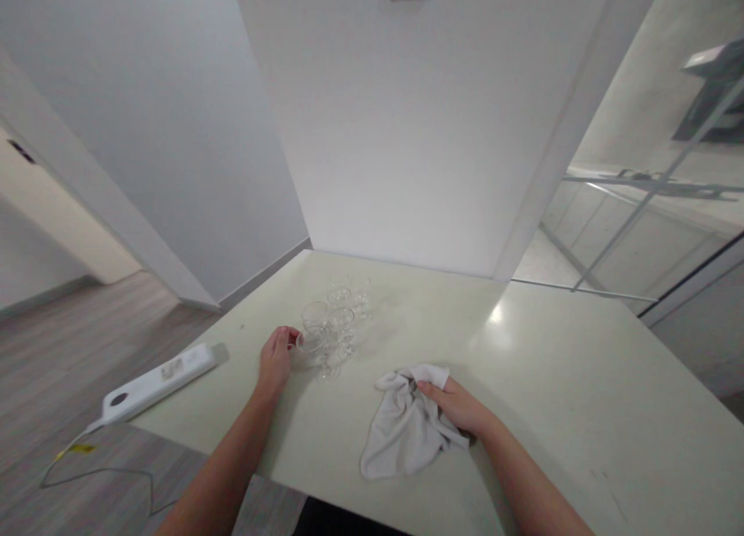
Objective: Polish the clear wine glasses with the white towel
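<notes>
Several clear stemmed glasses (342, 319) stand close together on the pale table (523, 389), left of its middle. My left hand (277, 354) is at the near left side of this group, its fingers curled against a stemmed glass (311, 342). The fingertips are partly hidden behind the hand. A crumpled white cloth (398, 431) lies spread on the table nearer to me. My right hand (456, 404) grips the cloth at its right side, thumb on top and the other fingers underneath, out of sight.
A white power strip (156, 385) lies along the table's left edge, its cable (98, 472) hanging down to the floor. A white wall (407, 172) borders the far edge. Glass panels with thin frames (616, 234) stand at the back right.
</notes>
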Available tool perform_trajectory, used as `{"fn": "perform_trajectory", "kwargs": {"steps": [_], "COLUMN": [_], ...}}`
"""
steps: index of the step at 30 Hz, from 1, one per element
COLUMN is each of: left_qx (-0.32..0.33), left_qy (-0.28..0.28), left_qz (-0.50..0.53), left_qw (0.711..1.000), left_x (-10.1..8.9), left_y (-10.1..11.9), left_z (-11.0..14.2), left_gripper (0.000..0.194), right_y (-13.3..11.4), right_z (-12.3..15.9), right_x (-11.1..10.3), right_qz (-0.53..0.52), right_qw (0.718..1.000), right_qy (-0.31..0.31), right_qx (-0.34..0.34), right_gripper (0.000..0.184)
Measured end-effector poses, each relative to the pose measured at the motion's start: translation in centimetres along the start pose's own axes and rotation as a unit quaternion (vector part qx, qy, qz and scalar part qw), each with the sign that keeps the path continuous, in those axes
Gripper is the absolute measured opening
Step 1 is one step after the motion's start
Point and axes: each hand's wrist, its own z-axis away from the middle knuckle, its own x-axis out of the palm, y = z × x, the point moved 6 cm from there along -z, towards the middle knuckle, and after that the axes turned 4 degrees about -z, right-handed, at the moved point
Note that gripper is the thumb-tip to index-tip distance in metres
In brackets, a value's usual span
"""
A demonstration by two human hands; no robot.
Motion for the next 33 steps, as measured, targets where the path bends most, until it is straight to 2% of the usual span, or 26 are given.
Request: {"fn": "perform_trajectory", "kwargs": {"steps": [5, 8, 12, 16, 24, 29, 33], "left_qx": [0.076, 0.113, 0.154, 0.171, 0.201, 0.235, 0.231], "left_qy": [0.033, 0.014, -0.033, -0.061, -0.085, -0.103, -0.111], "left_qz": [0.118, 0.168, 0.196, 0.186, 0.125, 0.069, 0.016], "left_qw": [0.990, 0.979, 0.968, 0.966, 0.968, 0.964, 0.966], "left_x": [-0.1, 0.4, 0.9, 1.0, 1.0, 1.0, 1.4], "left_y": [0.1, -0.1, 0.0, 0.1, 1.0, 1.7, 1.8], "left_z": [0.6, 0.8, 0.9, 1.0, 1.4, 1.7, 1.9], "left_gripper": [0.039, 0.045, 0.064, 0.077, 0.084, 0.081, 0.071], "right_y": [0.1, 0.2, 0.1, -0.1, -0.4, -0.4, -0.3], "right_z": [-0.1, -0.1, 0.0, 0.0, 0.1, 0.0, 0.0], "right_x": [0.0, 0.0, 0.1, 0.1, 0.1, 0.2, 0.1], "right_qz": [-0.002, -0.005, -0.006, -0.009, -0.008, -0.013, -0.006], "right_qw": [1.000, 1.000, 1.000, 1.000, 1.000, 1.000, 1.000], "right_qy": [0.002, 0.003, 0.007, 0.004, 0.010, 0.003, 0.002], "right_qx": [-0.006, -0.010, -0.009, -0.009, -0.011, -0.012, -0.014], "right_gripper": [0.056, 0.054, 0.053, 0.050, 0.049, 0.051, 0.051]}}
